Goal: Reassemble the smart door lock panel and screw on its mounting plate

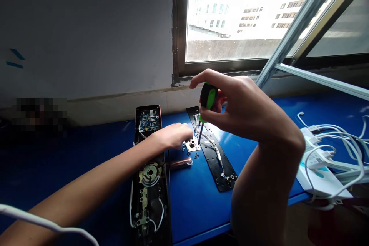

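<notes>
My right hand (227,100) is closed around a screwdriver (208,98) with a black and green grip. Its shaft points down, and the tip is at the edge of a small square metal plate (193,147) with a round black part at its middle. My left hand (175,136) is curled beside that plate, its fingertips at the plate's edge; what they pinch is hidden. Small dark screws (196,156) lie in front of the plate. Under my left forearm is a long black door-lock housing (151,196) with a circuit board (148,123) at its far end.
Right of the small plate lies a long black perforated panel (220,178) with a white-wrapped cable (211,142). A copper-coloured handle (178,162) in clear plastic is near the housing. White cables and adapters (319,153) crowd the blue table's right side, beside a metal frame (323,78).
</notes>
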Demonstrator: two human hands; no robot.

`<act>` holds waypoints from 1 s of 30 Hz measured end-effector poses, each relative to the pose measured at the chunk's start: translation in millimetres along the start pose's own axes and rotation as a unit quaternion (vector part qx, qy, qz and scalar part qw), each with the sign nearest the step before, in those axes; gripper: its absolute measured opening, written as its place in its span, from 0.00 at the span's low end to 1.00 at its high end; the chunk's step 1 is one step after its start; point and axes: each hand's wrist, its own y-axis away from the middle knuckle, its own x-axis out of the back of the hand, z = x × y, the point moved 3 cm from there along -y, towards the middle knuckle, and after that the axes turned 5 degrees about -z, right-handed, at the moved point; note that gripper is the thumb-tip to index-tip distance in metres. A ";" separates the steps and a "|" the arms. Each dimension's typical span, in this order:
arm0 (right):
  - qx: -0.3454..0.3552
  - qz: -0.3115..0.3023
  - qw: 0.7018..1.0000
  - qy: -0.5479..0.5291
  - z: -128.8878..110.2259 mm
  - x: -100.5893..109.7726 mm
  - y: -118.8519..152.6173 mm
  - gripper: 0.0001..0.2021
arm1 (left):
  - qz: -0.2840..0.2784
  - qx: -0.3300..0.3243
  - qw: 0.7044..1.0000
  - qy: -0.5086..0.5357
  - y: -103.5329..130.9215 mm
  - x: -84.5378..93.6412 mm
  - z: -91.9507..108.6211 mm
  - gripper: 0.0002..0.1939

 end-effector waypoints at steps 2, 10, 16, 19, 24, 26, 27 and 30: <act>0.000 -0.003 1.000 0.000 -1.1 1.0 0.1 0.24 | -0.007 0.014 1.000 -0.010 -0.6 0.1 2.0 0.08; -0.036 -0.049 0.998 -0.003 -5.6 4.4 -1.3 0.24 | 0.002 0.038 0.999 -0.028 -9.3 -4.2 7.2 0.06; -0.031 -0.047 0.998 -0.010 -5.3 3.6 -0.9 0.23 | 0.032 0.020 0.999 -0.017 -17.2 -1.2 5.6 0.12; -0.031 -0.048 0.998 -0.016 -4.9 3.1 -0.5 0.24 | 0.040 0.017 0.999 -0.015 -16.3 2.4 6.4 0.11; -0.025 -0.049 0.998 -0.023 -5.8 1.8 -1.7 0.23 | 0.049 0.022 0.998 -0.020 2.7 12.2 4.9 0.09; -0.018 -0.049 0.998 -0.025 -6.8 0.5 -2.7 0.23 | 0.066 0.024 0.997 -0.022 17.0 15.9 1.1 0.08; -0.012 -0.050 0.998 -0.028 -7.7 -0.4 -3.4 0.23 | 0.084 0.024 0.996 -0.024 25.3 17.4 -1.3 0.08; 0.002 -0.055 0.998 -0.033 -11.0 -5.3 -6.3 0.21 | 0.177 -0.005 0.984 -0.019 54.0 18.8 -7.8 0.06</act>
